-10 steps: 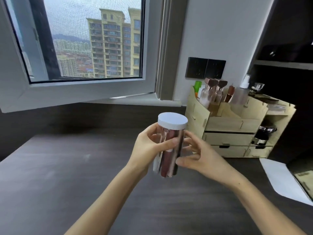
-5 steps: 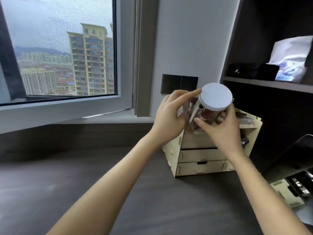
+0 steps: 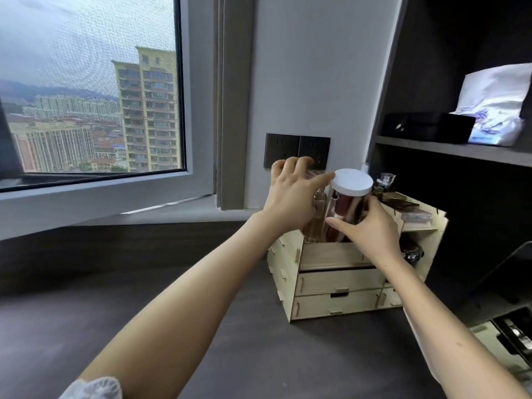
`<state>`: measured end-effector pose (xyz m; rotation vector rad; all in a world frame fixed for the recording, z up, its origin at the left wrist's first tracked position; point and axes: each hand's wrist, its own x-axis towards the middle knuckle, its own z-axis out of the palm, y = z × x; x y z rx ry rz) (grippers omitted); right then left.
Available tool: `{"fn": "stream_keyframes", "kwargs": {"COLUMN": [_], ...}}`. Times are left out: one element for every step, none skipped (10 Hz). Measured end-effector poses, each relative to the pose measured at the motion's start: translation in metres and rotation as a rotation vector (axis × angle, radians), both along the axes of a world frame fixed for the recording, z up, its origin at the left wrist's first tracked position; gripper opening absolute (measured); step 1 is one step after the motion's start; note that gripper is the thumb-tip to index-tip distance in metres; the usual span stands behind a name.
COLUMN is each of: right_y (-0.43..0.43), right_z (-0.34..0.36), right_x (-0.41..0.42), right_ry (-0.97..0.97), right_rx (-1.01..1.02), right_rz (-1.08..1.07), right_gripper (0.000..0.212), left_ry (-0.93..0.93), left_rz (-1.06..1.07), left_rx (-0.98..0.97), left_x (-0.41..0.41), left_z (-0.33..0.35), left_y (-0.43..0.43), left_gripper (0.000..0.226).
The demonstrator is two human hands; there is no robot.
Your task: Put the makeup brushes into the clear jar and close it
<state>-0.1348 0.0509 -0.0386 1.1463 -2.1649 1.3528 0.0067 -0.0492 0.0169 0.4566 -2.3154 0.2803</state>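
Now: your right hand (image 3: 371, 228) has its grip wrapped on the clear jar (image 3: 347, 214), fingers round the near side of the wall, thumb pointing left across the glass. The white lid (image 3: 351, 182) sits on top, closed as far as you can see. Makeup brushes (image 3: 345, 210) show as reddish shapes through the glass, inside the jar.

The jar is upright in the top rear-left compartment of the wooden organizer (image 3: 339, 280); its base is hidden behind the front panel, so you cannot tell whether it rests on anything.

Your left hand (image 3: 293, 194) is beside the jar, fingers spread and not gripping anything, the thumb tip touching the lid's left edge. A clear bottle (image 3: 315, 220) stands just left of the jar, between the left palm and the glass; tight there.

Edges: the organizer's left side wall is close under the left wrist. Behind the hands, the wall with dark sockets (image 3: 296, 151). To the right, more small items fill the organizer's top, then a dark shelf unit (image 3: 449, 148) holding a black box (image 3: 426, 128) and a white packet (image 3: 495, 110).

Open room: the dark surface (image 3: 144, 298) to the left and in front of the organizer is bare under your forearms. The window (image 3: 86, 96) frame runs along the far left.
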Motion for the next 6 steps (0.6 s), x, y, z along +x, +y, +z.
{"fn": "stream_keyframes", "kwargs": {"right_y": [-0.007, -0.008, -0.01, -0.011, -0.003, 0.002], "right_z": [0.002, 0.0, -0.001, 0.002, 0.005, 0.005], "right_x": [-0.002, -0.003, -0.003, 0.0, 0.009, 0.023], "right_ry": [0.097, 0.107, 0.115, 0.071, 0.165, 0.349], "right_rx": [0.156, 0.207, 0.246, 0.296, 0.232, -0.049], "right_rz": [-0.15, -0.25, -0.298, -0.293, -0.345, -0.41], "right_gripper": [0.07, 0.062, 0.067, 0.072, 0.078, 0.053], "left_ry": [-0.056, -0.125, -0.17, -0.191, -0.13, -0.006], "left_rz": [0.051, 0.071, 0.102, 0.104, 0.081, 0.091], "left_rx": [0.027, 0.052, 0.044, 0.082, 0.102, 0.147], "left_x": [-0.015, -0.026, -0.034, -0.034, -0.025, -0.001], "left_z": [0.0, 0.0, -0.002, -0.002, -0.004, -0.004], "left_y": [-0.008, -0.011, -0.012, -0.011, -0.016, -0.022], "left_gripper": [0.057, 0.06, 0.064, 0.067, 0.064, 0.058]}}
